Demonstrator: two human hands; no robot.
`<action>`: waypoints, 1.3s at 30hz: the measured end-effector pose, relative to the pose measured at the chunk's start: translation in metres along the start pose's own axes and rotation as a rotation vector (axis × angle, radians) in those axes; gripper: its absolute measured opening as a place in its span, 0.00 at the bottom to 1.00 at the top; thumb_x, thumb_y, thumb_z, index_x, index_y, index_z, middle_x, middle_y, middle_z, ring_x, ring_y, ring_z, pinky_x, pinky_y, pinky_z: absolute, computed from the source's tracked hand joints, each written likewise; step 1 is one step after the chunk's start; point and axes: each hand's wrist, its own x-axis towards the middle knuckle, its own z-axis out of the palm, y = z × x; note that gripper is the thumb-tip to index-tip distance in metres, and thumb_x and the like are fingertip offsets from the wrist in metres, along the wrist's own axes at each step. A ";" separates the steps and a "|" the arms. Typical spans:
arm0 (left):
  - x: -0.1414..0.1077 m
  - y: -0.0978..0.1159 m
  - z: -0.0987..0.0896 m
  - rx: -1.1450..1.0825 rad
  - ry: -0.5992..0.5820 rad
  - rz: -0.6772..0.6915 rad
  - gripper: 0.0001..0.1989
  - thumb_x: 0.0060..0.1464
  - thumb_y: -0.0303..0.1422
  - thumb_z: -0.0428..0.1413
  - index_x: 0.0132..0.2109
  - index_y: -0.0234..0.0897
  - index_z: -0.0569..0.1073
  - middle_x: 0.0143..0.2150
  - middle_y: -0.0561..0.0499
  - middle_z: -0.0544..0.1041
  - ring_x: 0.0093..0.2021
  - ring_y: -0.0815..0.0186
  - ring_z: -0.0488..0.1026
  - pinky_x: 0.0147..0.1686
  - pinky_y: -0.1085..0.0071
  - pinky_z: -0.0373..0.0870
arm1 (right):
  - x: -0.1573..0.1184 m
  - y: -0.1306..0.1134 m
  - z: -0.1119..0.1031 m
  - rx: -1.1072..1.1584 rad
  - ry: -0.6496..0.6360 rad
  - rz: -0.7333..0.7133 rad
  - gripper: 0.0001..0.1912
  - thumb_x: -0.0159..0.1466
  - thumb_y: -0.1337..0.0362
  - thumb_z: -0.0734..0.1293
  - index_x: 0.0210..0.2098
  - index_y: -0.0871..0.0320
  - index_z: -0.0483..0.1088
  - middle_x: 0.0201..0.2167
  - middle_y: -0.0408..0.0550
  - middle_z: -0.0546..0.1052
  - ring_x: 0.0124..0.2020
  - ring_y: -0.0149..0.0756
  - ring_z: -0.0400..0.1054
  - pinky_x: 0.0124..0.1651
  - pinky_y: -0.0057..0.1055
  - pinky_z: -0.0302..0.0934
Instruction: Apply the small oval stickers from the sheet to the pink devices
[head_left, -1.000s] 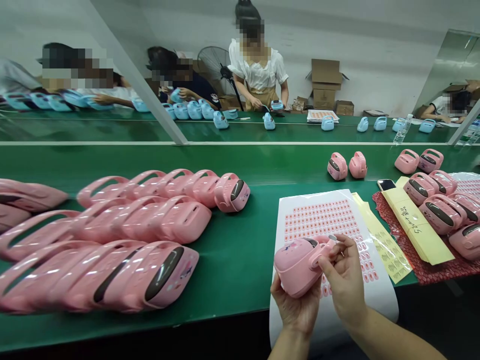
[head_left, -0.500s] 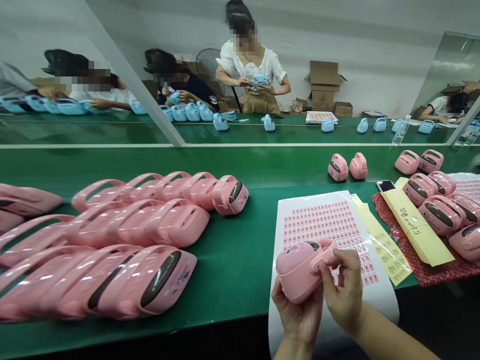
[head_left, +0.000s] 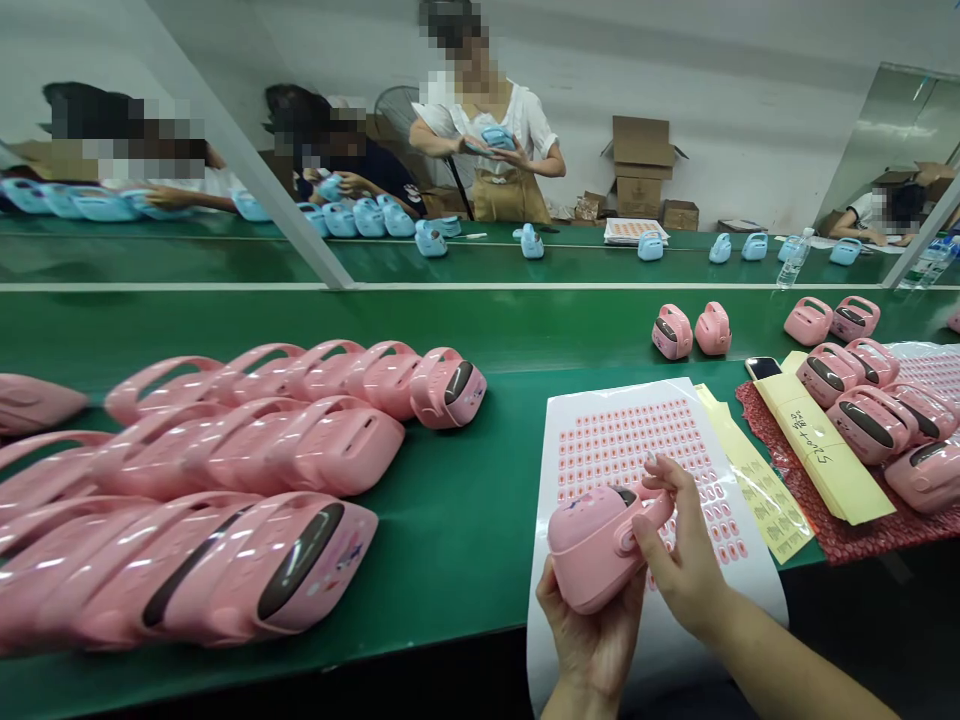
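Green surface (head_left: 480, 520) runs across the whole view. Far left to centre: pink plastic cases (head_left: 330, 450) with loop handles, lying in close rows, the end ones showing dark oval windows. Right of these, a white sticker sheet (head_left: 622, 450) printed with rows of small pink labels lies on the surface, its near end hanging past the edge.

Directly over the sheet, a pink case (head_left: 596, 550) held in both hands. Left hand (head_left: 589, 650) cupped beneath it, fingers closed around the underside. Right hand (head_left: 686, 560) gripping the handle side, thumb pressed against the case.

Further right: a yellow label strip (head_left: 765, 505) beside the sheet, then red mesh wrap (head_left: 757, 425) under a handwritten yellow paper slip (head_left: 821, 445), a phone (head_left: 763, 368) and a cluster of pink cases (head_left: 870, 420).

Past a white-edged divider: a second green bench with blue cases (head_left: 532, 242), seated co-workers, one standing co-worker (head_left: 487, 110) holding a blue case, a pedestal fan (head_left: 397, 115) and stacked cardboard boxes (head_left: 641, 165) against a white wall.
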 end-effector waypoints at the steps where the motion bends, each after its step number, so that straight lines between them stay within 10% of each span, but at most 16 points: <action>1: -0.003 0.003 -0.002 0.010 0.043 0.011 0.22 0.58 0.38 0.45 0.58 0.38 0.66 0.59 0.42 0.69 0.58 0.64 0.65 0.58 0.69 0.55 | -0.002 0.003 0.001 0.024 -0.026 0.007 0.26 0.63 0.64 0.62 0.59 0.52 0.52 0.54 0.54 0.65 0.52 0.41 0.64 0.55 0.46 0.61; 10: -0.008 0.068 0.001 0.261 0.530 0.464 0.31 0.41 0.43 0.59 0.54 0.39 0.66 0.55 0.42 0.70 0.48 0.54 0.72 0.41 0.65 0.75 | -0.080 0.067 0.012 -0.272 -0.308 -0.282 0.31 0.62 0.73 0.57 0.63 0.50 0.49 0.48 0.56 0.73 0.47 0.45 0.69 0.50 0.52 0.64; 16: -0.008 0.067 -0.003 0.334 0.575 0.423 0.29 0.37 0.42 0.63 0.49 0.40 0.70 0.50 0.46 0.75 0.46 0.57 0.74 0.42 0.65 0.75 | -0.097 0.076 0.019 -0.250 -0.409 -0.452 0.31 0.64 0.74 0.52 0.65 0.49 0.46 0.43 0.54 0.76 0.39 0.42 0.72 0.45 0.48 0.66; 21: -0.021 0.068 -0.008 0.700 0.683 0.503 0.35 0.36 0.37 0.66 0.54 0.49 0.67 0.49 0.53 0.76 0.46 0.58 0.74 0.38 0.71 0.75 | -0.075 0.053 0.018 0.035 -0.186 -0.004 0.23 0.63 0.70 0.59 0.57 0.49 0.59 0.33 0.47 0.71 0.30 0.36 0.69 0.35 0.36 0.69; 27: -0.035 0.064 -0.010 1.365 0.336 0.372 0.56 0.19 0.13 0.66 0.60 0.49 0.62 0.57 0.48 0.71 0.56 0.45 0.66 0.55 0.50 0.59 | 0.004 -0.019 -0.024 0.443 -0.109 0.307 0.23 0.56 0.66 0.69 0.49 0.49 0.62 0.33 0.40 0.65 0.29 0.29 0.67 0.36 0.32 0.67; 39: -0.028 0.040 -0.016 1.299 0.091 0.102 0.48 0.22 0.12 0.64 0.55 0.45 0.70 0.56 0.38 0.71 0.56 0.35 0.64 0.55 0.38 0.44 | 0.020 -0.035 -0.028 0.157 -0.467 0.315 0.28 0.51 0.77 0.62 0.50 0.50 0.64 0.35 0.41 0.68 0.28 0.28 0.67 0.32 0.30 0.65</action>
